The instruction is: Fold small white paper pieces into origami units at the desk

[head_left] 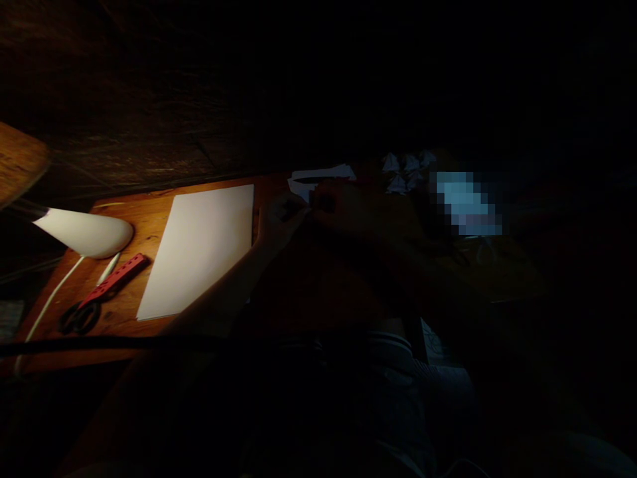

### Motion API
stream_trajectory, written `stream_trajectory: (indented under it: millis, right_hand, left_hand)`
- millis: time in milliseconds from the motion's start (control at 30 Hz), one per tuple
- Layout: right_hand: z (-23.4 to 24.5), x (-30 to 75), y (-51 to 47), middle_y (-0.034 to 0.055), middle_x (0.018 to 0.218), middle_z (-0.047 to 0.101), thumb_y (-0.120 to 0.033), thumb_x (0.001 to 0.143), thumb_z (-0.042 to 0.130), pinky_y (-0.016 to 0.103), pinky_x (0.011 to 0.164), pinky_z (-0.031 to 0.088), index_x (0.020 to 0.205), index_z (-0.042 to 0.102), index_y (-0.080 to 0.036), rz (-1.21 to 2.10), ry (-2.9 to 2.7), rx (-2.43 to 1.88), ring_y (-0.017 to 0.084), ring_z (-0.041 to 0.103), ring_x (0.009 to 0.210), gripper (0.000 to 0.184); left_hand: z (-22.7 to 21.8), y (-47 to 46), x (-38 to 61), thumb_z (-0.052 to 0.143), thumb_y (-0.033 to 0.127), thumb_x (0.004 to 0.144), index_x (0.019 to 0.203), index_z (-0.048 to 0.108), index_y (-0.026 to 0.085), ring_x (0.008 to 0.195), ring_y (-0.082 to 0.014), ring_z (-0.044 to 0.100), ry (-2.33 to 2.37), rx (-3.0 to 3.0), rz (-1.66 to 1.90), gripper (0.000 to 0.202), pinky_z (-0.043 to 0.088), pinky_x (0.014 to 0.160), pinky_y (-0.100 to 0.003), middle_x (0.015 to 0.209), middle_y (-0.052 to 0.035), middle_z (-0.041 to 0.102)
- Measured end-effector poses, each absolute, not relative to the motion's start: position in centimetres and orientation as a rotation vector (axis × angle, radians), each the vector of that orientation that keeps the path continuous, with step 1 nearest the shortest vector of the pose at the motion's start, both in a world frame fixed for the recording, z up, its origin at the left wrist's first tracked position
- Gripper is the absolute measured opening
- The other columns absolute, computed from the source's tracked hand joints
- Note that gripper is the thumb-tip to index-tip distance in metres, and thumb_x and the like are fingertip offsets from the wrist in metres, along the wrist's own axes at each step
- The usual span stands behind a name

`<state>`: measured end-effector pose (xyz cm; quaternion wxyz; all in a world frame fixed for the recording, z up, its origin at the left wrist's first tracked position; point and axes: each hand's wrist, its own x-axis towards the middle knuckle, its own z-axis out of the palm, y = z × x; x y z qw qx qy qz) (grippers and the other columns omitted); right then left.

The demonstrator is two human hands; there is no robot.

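In dim light over the table, my left hand (284, 211) is closed, its fingertips pinched together. My right hand (337, 204) meets it from the other side, also with closed fingers. Between the fingertips is a small pale piece (308, 200) that looks like paper, though darkness hides its shape. Just beyond the hands lie white paper sheets (318, 174) with a dark, slim object across them. A stack of white paper (204, 245) rests beside my left forearm, brightly lit. Several small folded white paper shapes (397, 182) sit past my right hand.
A white desk lamp (87, 232) with a white cord stands on the wooden table (149, 222) at left. Near it lie black-handled scissors (82, 317), a red strip (119, 275) and a white pen-like item (108, 269). A bright blurred screen (462, 199) glows at right.
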<state>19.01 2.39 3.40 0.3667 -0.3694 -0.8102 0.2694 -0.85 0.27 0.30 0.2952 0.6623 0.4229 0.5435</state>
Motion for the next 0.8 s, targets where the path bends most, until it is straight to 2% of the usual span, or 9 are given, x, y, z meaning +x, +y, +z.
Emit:
stream_trajectory:
  millis: [300, 600, 800]
  right_hand:
    - [2.9, 18.6, 2.5, 0.0076, 0.099, 0.068, -0.023, 0.083, 0.071, 0.038, 0.082, 0.049, 0.089, 0.067, -0.020, 0.529, -2.133, -0.996, 0.024, 0.060, 0.090, 0.007]
    - [3.3, 19.0, 2.1, 0.0124, 0.123, 0.065, -0.025, 0.085, 0.075, 0.040, 0.083, 0.053, 0.091, 0.072, -0.020, 0.515, -2.160, -0.910, 0.027, 0.060, 0.101, 0.008]
    - [2.2, 18.9, 3.3, 0.0091, 0.113, 0.067, -0.026, 0.082, 0.076, 0.041, 0.087, 0.055, 0.088, 0.070, -0.021, 0.625, -2.042, -0.855, 0.024, 0.061, 0.098, 0.009]
  left_hand:
    - [0.3, 0.3, -0.8, 0.086, 0.028, 0.082, 0.082, 0.071, 0.019, 0.078, -0.0157, 0.073, 1.132, 1.797, 1.472, 0.018, 0.060, 0.073, -0.026, 0.081, -0.0017, 0.076]
    - [0.1, 0.4, -1.0, 0.082, 0.019, 0.081, 0.084, 0.072, 0.019, 0.083, -0.0165, 0.075, 1.138, 1.807, 1.457, 0.010, 0.061, 0.076, -0.026, 0.085, -0.0021, 0.078]
    - [0.3, 0.2, -1.1, 0.082, 0.018, 0.081, 0.091, 0.078, 0.018, 0.085, -0.0172, 0.077, 1.080, 1.774, 1.442, 0.011, 0.062, 0.076, -0.026, 0.090, -0.0044, 0.081]
